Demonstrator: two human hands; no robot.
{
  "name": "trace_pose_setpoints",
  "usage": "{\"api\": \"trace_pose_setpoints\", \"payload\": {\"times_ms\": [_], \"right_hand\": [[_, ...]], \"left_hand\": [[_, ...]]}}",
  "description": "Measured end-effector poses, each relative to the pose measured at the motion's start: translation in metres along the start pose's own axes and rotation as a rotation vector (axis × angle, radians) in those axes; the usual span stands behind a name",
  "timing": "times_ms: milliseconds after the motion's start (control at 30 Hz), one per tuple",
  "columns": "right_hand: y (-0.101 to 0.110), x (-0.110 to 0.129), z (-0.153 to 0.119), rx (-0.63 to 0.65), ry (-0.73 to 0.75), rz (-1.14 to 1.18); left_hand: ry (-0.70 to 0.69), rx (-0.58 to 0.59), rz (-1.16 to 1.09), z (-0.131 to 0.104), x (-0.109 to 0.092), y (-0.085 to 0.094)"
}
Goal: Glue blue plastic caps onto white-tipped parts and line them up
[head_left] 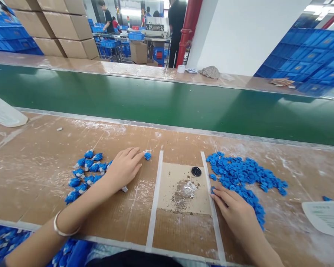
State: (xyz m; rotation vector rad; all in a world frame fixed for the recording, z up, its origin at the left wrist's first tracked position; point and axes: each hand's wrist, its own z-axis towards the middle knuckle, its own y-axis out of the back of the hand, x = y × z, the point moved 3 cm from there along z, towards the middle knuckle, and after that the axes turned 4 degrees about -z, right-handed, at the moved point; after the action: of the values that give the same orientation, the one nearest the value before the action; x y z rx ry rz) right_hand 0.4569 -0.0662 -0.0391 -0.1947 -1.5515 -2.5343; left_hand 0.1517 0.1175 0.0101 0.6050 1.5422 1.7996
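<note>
My left hand (125, 165) lies palm down over the right side of a loose group of small blue bundles with white tabs (88, 165). Its fingers are stretched out, and a single blue bundle (147, 155) sits just beyond the fingertips. My right hand (235, 205) is at the near left edge of a heap of small blue pieces (239, 172), its thumb and fingers closed on one blue piece (212, 190). Between the hands, on a cardboard patch (167, 200), are a black round cap (196, 171) and a clear round plastic piece (188, 189).
Two white tape strips (155, 207) border the patch. Past the cardboard-covered table runs a green conveyor belt (156, 100). White sheets stand at the left (5, 111) and right (325, 217). A blue bin (80, 252) of bundles sits below the front edge. People work in the background.
</note>
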Motion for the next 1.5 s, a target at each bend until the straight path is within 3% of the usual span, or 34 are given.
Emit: {"api": "trace_pose_setpoints", "payload": {"times_ms": [133,233,367,500,633,733,1000,1133,1367,1500], "right_hand": [[0.000,0.004,-0.002,0.094,0.091,-0.018],[0.000,0.001,0.002,0.125,0.109,-0.015],[0.002,-0.001,0.010,0.152,0.087,0.000],[0.014,0.015,0.024,0.144,0.056,0.103],[0.019,0.043,0.039,0.139,0.045,0.374],[0.012,0.056,0.044,0.164,0.107,0.372],[0.001,0.055,0.038,0.181,0.032,0.427],[0.001,0.062,0.034,0.189,-0.077,0.543],[0.006,0.085,0.019,0.056,-0.665,1.418],[0.010,0.099,0.021,0.067,-0.802,1.686]], "left_hand": [[-0.156,0.117,-0.022,0.032,0.003,-0.009],[-0.189,0.152,-0.024,0.042,0.006,-0.017],[-0.159,0.129,-0.029,0.038,0.007,-0.015],[-0.136,0.071,-0.148,0.024,-0.004,0.000],[0.065,0.027,-0.687,0.004,-0.027,0.008],[0.240,0.072,-1.025,-0.013,-0.049,0.001],[0.596,0.129,-1.580,-0.038,-0.083,-0.023],[0.620,0.129,-1.726,-0.039,-0.095,-0.030],[0.600,0.144,-1.935,-0.037,-0.120,-0.024],[0.610,0.061,-2.020,-0.038,-0.130,-0.015]]}}
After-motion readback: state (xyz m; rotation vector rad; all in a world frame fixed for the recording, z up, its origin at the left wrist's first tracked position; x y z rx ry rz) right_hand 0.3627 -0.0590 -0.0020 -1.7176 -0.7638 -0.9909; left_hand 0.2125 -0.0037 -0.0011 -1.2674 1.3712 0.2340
